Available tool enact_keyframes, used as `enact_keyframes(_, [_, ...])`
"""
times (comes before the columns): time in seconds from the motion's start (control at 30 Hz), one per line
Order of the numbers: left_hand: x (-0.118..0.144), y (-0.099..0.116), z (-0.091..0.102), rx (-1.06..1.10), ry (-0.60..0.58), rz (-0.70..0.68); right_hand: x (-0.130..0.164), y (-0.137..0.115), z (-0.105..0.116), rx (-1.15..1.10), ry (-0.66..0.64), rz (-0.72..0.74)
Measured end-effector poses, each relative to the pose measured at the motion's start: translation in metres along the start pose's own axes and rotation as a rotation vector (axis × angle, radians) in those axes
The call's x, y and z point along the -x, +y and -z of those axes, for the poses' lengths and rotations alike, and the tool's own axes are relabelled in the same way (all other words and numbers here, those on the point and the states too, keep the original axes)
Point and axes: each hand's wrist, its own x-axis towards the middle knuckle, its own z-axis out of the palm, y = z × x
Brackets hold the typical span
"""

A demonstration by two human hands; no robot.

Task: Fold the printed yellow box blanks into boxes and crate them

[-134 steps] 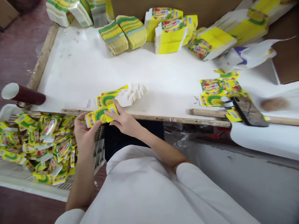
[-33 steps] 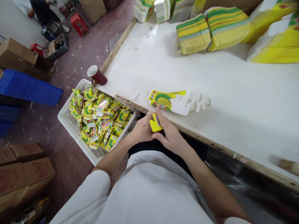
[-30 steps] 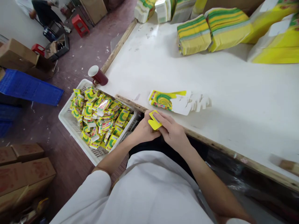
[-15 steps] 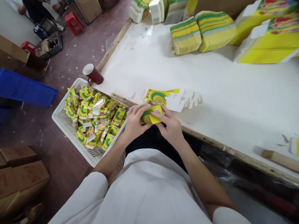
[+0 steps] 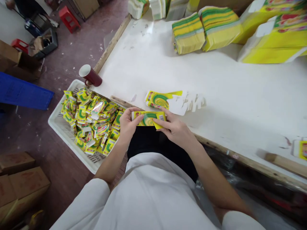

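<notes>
Both hands hold one small yellow-green printed carton (image 5: pixel 148 118) just in front of the table's wooden edge. My left hand (image 5: pixel 126 124) grips its left end and my right hand (image 5: pixel 174 127) pinches its right end with the barcode flap. Just beyond them a short stack of flat carton blanks (image 5: pixel 168 100) lies fanned on the white table (image 5: pixel 216 83). To the left, below the table, a white plastic crate (image 5: pixel 62 131) is filled with several folded yellow cartons (image 5: pixel 91 119).
A dark red mug (image 5: pixel 90 75) stands at the table's left corner. Bundles of flat yellow blanks (image 5: pixel 206 32) line the far side. Brown cardboard boxes (image 5: pixel 19 179) and a blue crate (image 5: pixel 21 92) sit on the floor at left. A wooden strip (image 5: pixel 283 159) lies at right.
The carton has gone from a folded lump between my hands to a stretched-out box held end to end. My view has shifted slightly right and down.
</notes>
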Motion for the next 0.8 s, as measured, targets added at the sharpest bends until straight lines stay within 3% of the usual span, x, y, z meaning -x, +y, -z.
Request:
enact_keyframes(0.13, [0.001, -0.002, -0.002, 0.026, 0.003, 0.014, 0.0, 0.001, -0.005, -0.071, 0.041, -0.038])
enact_keyframes(0.3, [0.004, -0.006, -0.001, -0.045, -0.011, -0.009, -0.007, 0.001, -0.019, -0.049, 0.268, -0.09])
enact_keyframes(0.47, [0.006, -0.005, 0.003, -0.049, 0.021, -0.025, -0.011, -0.002, -0.006, -0.091, 0.075, -0.036])
enact_keyframes(0.67, [0.012, -0.002, 0.001, -0.1, -0.075, -0.005, -0.018, -0.009, -0.015, -0.246, 0.204, -0.252])
enact_keyframes(0.73, [0.01, -0.001, 0.014, -0.125, -0.066, 0.011, -0.021, -0.009, -0.022, -0.301, 0.117, -0.272])
enact_keyframes(0.8, [0.004, -0.002, 0.04, -0.201, 0.002, -0.022, -0.026, -0.003, -0.024, -0.317, 0.064, -0.257])
